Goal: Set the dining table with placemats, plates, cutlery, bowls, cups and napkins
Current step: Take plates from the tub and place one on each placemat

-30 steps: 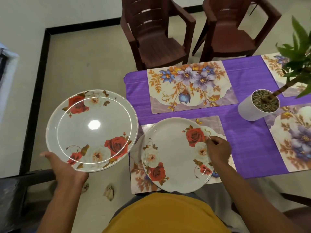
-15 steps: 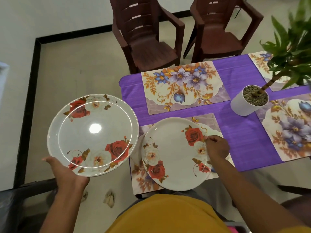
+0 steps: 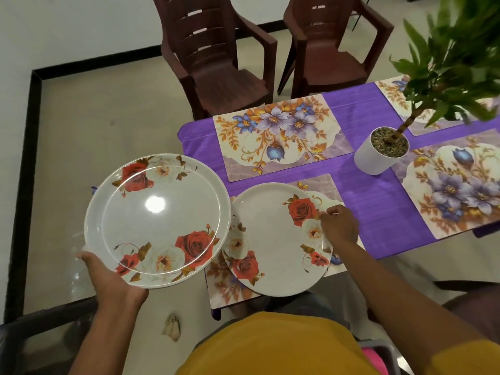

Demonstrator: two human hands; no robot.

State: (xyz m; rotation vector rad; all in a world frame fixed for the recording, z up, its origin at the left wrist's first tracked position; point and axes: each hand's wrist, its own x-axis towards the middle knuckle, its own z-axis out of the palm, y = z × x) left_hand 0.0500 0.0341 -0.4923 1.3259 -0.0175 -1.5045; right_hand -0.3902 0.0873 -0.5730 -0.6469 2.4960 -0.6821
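Observation:
A white rose-patterned plate (image 3: 273, 239) lies on the near floral placemat (image 3: 322, 185) at the table's near left corner. My right hand (image 3: 339, 228) grips that plate's right rim, fingers curled over the edge. My left hand (image 3: 108, 277) holds a stack of matching rose plates (image 3: 157, 220) from beneath its near rim, in the air just left of the table, thumb on the rim. The stack's right edge overlaps the lying plate's left rim in view. Another floral placemat (image 3: 278, 136) lies bare at the far left of the purple tablecloth (image 3: 378, 212).
A white pot with a green plant (image 3: 378, 155) stands mid-table. Two more floral placemats (image 3: 454, 190) lie to the right. Two brown plastic chairs (image 3: 216, 63) stand beyond the table. A crumpled scrap (image 3: 171, 327) lies on the floor near my legs.
The view has shifted slightly; both hands keep their grips and the plate stays on the near placemat. The held stack has drifted a little towards the table.

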